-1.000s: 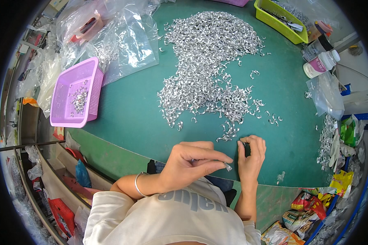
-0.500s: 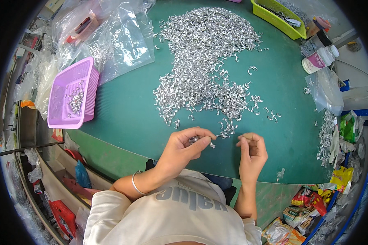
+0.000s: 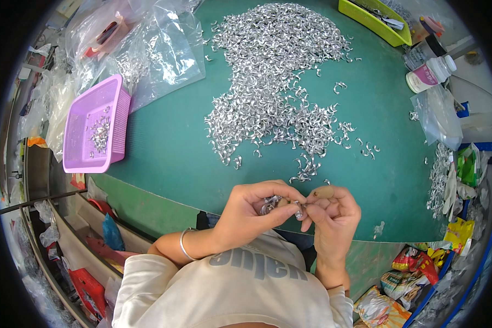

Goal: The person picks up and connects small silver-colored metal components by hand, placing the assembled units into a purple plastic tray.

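A wide heap of small curved silver metal pieces [image 3: 276, 71] lies on the green tabletop [image 3: 169, 142]. Close to my body, my left hand [image 3: 249, 206] is curled around several of these pieces [image 3: 269, 204], with one shiny piece [image 3: 299, 212] pinched at the thumb and forefinger tips. Against those fingertips comes my right hand [image 3: 333, 216], its thumb and fingers bent together at the same piece. The right fingers hide whatever else they may grip. A few strays lie just beyond my hands.
A purple plastic basket [image 3: 123, 123] with some metal pieces stands at the left. Clear plastic bags [image 3: 172, 60] lie behind it. At the far right are a lime-green tray [image 3: 366, 19] and a white bottle [image 3: 429, 75]. More metal pieces [image 3: 438, 180] line the right edge.
My right hand has moved left and met my left hand. Earlier they were apart, the left pinching a piece. My left hand has shifted slightly right and nearer to me.
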Demonstrator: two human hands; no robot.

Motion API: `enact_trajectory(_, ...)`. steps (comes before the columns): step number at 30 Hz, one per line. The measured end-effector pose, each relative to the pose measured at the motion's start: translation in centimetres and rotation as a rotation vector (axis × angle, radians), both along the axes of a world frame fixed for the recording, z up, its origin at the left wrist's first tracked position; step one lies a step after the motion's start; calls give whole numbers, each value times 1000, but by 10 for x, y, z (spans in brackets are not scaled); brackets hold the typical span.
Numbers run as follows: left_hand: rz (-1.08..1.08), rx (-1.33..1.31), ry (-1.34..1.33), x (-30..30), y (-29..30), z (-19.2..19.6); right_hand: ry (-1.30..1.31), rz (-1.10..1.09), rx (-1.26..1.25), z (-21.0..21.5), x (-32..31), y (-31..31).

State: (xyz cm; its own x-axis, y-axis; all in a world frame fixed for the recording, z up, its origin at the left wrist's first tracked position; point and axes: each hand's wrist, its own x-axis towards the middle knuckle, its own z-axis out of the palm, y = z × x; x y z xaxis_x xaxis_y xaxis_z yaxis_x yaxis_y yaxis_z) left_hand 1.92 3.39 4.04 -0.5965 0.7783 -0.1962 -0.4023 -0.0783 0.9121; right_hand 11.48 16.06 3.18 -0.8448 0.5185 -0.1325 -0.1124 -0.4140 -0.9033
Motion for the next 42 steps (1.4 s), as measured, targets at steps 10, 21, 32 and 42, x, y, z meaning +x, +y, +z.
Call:
enact_trajectory(10,36,95,12,1,-4,2,98,-25,6,1,0,-7)
enact_trajectory(21,19,-40,159,-1,-9,15,142,-52,-23,2,2,-15)
enact_trajectory(32,65,-25,483,2,-10,18,182,-90,77,-2,3,-19)
enact_trajectory(42,117,1,716,6,-10,22,270,-82,146,-6,1,-18)
